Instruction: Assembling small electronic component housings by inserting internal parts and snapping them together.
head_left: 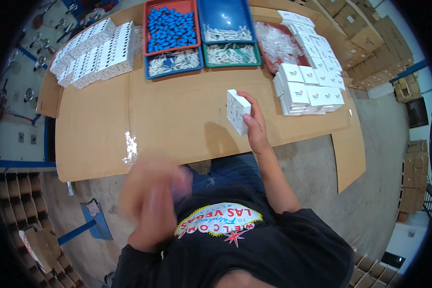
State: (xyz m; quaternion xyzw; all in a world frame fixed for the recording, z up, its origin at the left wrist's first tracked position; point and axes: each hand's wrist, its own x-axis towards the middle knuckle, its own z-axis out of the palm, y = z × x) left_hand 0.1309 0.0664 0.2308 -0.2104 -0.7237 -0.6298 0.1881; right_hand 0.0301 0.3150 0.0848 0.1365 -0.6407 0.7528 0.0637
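Note:
My right hand [256, 126] is closed round a small flat white box [237, 111], held upright above the front part of the cardboard-covered table [177, 115]. Dark marks dot the side of the box that faces left. Fingers wrap its far edge and the thumb presses the near one. Off the table's front edge, close to my body, my left hand [153, 185] is smeared by motion. Its fingers cannot be made out, nor whether anything is in them.
Stacks of white boxes stand at the far left [101, 50] and on the right [312, 91]. Between them sit a red tray of blue parts [172, 49], a blue tray [225, 13], a green tray [257, 58] of white pieces and a red tray of clear bags [276, 41].

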